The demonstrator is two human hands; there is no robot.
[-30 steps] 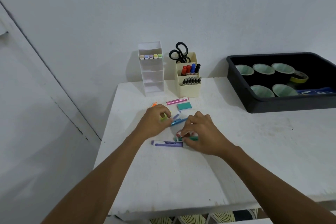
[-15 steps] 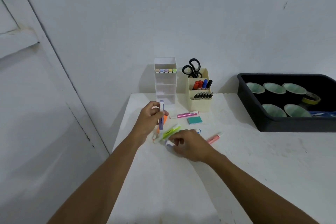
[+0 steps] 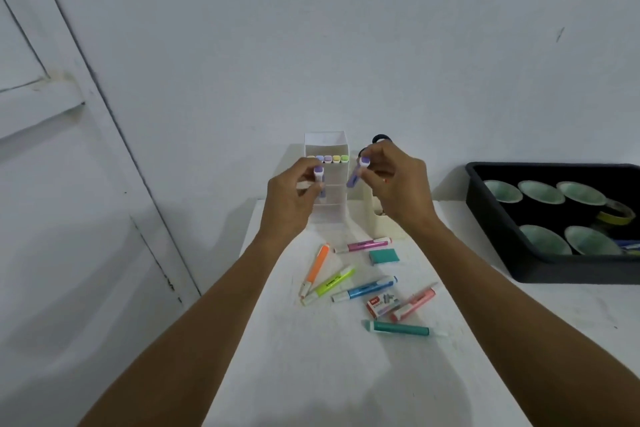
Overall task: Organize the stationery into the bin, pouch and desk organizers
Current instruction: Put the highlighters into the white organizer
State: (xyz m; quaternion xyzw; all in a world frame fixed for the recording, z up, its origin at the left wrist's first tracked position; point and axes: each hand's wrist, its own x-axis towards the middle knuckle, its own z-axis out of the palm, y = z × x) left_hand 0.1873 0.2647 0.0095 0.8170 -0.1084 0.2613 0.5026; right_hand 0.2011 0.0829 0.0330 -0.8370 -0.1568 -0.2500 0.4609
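Against a pale wall [image 3: 346, 45]: white table [image 3: 311, 374], scuffed. Panelled door [image 3: 69, 184] fills the 9 o'clock side.

Black bin [image 3: 491, 218] at 3 o'clock, tape rolls [image 3: 542, 192] inside.

White tiered organizer [image 3: 325, 142] at 12 o'clock on the table, pastel caps in its top tier.

Left hand [image 3: 291, 198] pinches a purple highlighter [image 3: 319, 177] upright before the middle tiers. Right hand [image 3: 398, 184] pinches a second purple highlighter [image 3: 356, 173], tilted, at 3 o'clock of the first and apart from it.

Loose at 6 o'clock of the hands:
- orange highlighter [image 3: 317, 269]
- yellow-green highlighter [image 3: 330, 284]
- pink highlighter [image 3: 363, 245]
- blue highlighter [image 3: 365, 289]
- coral highlighter [image 3: 414, 305]
- teal highlighter [image 3: 398, 328]
- teal eraser [image 3: 383, 256]
- staples box [image 3: 382, 303]

Cream organizer [image 3: 367, 215] is mostly hidden behind the right hand. One scissors [image 3: 381, 139] loop shows above the knuckles. The bin's right end is cut off, and the items in its corner are blurred.
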